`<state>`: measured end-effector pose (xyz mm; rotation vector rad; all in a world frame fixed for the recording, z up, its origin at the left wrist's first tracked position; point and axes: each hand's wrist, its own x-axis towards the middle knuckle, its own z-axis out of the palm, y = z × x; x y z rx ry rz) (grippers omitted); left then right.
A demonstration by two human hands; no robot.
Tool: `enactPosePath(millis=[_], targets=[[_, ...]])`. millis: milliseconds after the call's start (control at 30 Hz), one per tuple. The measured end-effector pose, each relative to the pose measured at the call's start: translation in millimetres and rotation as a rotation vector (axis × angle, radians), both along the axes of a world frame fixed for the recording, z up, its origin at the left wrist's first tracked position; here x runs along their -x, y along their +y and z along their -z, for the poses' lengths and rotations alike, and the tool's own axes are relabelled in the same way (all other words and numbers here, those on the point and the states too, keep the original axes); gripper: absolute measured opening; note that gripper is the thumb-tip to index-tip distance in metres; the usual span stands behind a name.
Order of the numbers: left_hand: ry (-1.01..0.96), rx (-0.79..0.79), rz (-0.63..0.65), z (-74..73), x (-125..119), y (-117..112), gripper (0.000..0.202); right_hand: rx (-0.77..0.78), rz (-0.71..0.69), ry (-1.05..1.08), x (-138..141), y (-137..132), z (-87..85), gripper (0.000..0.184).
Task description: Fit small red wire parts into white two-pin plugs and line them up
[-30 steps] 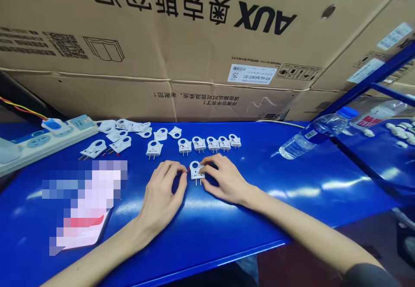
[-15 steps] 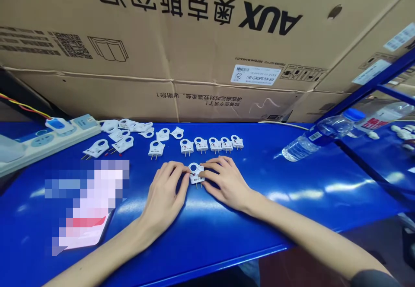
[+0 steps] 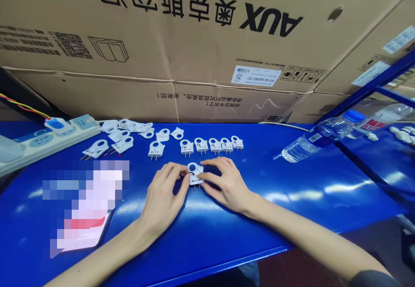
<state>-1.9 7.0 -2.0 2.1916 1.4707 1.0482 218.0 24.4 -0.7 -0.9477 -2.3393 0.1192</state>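
Observation:
A small white two-pin plug (image 3: 193, 173) with a round hole lies on the blue table (image 3: 227, 235). My left hand (image 3: 164, 196) pinches its left edge with curled fingertips. My right hand (image 3: 223, 183) presses on its right side with thumb and forefinger. Just beyond them stands a row of several like plugs (image 3: 210, 145), pins toward me. Further left lies a loose heap of more white plugs (image 3: 119, 133).
A white and blue power strip (image 3: 39, 142) lies at the far left, with coloured wires. A blurred-out flat object (image 3: 86, 205) rests front left. A water bottle (image 3: 319, 138) lies on its side at right. Big cardboard boxes (image 3: 194, 40) wall off the back.
Both hands have stayed at the plug. The plug has turned slightly and its pins are now mostly hidden by my fingers.

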Motion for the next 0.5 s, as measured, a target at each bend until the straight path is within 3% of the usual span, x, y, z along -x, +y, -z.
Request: enactPosePath(millis=[233,500], targets=[[0.032,0.036,-0.039,3.4,0,-1,0.012,0.056,0.068,0.087,0,2,2.2,0.013],[0.371,0.046,-0.038,3.2,-3,-9,0.010,0.097,0.089,0.238,17,26,-3.4,0.011]])
